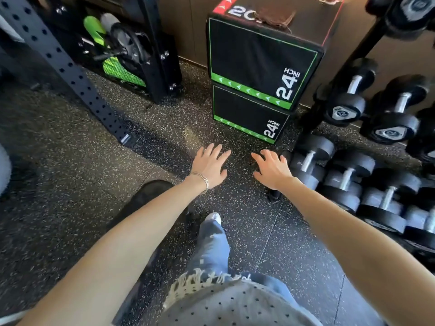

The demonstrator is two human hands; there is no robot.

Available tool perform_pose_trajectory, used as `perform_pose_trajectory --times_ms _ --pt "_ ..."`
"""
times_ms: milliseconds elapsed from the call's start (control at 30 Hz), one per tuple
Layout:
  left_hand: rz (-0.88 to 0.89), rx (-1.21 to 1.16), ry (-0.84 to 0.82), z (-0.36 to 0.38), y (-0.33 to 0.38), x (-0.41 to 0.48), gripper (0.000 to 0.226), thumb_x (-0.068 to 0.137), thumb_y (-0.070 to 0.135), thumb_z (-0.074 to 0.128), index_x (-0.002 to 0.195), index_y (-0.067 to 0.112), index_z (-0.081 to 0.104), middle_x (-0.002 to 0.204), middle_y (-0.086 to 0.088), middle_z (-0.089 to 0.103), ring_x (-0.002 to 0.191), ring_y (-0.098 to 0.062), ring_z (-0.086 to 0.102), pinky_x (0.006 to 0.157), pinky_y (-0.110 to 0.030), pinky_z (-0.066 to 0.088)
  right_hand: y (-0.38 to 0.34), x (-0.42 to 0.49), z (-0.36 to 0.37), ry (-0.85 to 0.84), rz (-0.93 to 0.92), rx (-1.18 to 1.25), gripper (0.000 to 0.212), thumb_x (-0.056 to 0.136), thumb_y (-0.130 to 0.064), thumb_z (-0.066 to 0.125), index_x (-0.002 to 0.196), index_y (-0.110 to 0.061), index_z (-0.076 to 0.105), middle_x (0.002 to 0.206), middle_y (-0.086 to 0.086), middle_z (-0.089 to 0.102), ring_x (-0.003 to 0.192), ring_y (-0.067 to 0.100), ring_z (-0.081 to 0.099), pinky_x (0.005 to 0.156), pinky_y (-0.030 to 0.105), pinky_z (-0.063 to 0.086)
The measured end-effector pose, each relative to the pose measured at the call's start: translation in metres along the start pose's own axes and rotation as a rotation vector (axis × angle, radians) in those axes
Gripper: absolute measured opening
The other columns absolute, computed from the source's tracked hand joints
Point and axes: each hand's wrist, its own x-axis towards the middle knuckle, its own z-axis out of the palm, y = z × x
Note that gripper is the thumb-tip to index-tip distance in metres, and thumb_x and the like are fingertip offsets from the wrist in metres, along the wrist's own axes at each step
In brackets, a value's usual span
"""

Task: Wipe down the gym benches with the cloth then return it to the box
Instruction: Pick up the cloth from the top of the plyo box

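- Box (259, 60): a black padded jump box with green edging and a "24 INCH" mark, stacked on a lower box (247, 118) of the same kind. It is the landmark for the entries below.
- Cloth (275, 18): brown and crumpled, lying on the top face of the box near its far edge. It is partly blurred, and neither hand touches it.
- Left hand (210, 164): in front of the box and lower than its top. The fingers are spread and straight, the palm faces down over the speckled floor (70, 161), and it grasps nothing. Thin bangles (203, 181) circle the wrist.
- Right hand (273, 169): also in front of the box, beside the left hand but apart from it. The fingers are spread and loose, and it too is empty.
- Dumbbells (308, 161): black, in racked rows to the right of the box.
- Perforated upright (70, 67): to the left of the box and well apart from it.
- Benches: none in view.
- Progress (a judgement): the cloth is on the box and both hands are free, which fits either end of the task. The cloth may not yet be taken up, or it may already be put back, and the view cannot settle which. No wiped surface shows. If this is the start, fetching, wiping and returning are all left to do.
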Motion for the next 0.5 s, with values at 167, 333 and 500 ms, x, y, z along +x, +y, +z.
perform_pose_trajectory --times_ms 167,333,500 --pt "0.063 -0.007 -0.016 -0.022 -0.032 0.083 0.062 0.093 0.046 0.036 0.149 0.029 0.013 0.158 -0.005 0.015 0.145 -0.028 0.012 0.117 -0.047 0.013 0.019 0.073 -0.031 0.011 0.061 0.039 0.063 0.094 -0.038 0.049 0.148 -0.021 0.021 0.147 0.011 0.027 0.137 0.029 0.023 0.11 0.055 0.025" --pt "0.119 0.02 0.0 -0.045 -0.056 0.157 0.063 0.093 0.046 0.036 0.149 0.029 0.014 0.158 -0.005 0.015 0.145 -0.027 0.012 0.117 -0.046 0.013 0.041 0.132 -0.056 0.067 0.131 0.062 0.063 0.093 -0.038 0.051 0.147 -0.02 0.024 0.147 0.012 0.029 0.136 0.03 0.026 0.108 0.054 0.027" --pt "0.164 0.049 0.011 -0.061 -0.059 0.225 0.063 0.093 0.048 0.035 0.149 0.029 0.013 0.157 -0.005 0.017 0.144 -0.027 0.014 0.117 -0.045 0.015 0.072 0.178 -0.068 0.061 0.171 0.091 0.061 0.093 -0.036 0.051 0.146 -0.02 0.026 0.148 0.012 0.029 0.137 0.03 0.024 0.109 0.055 0.025"
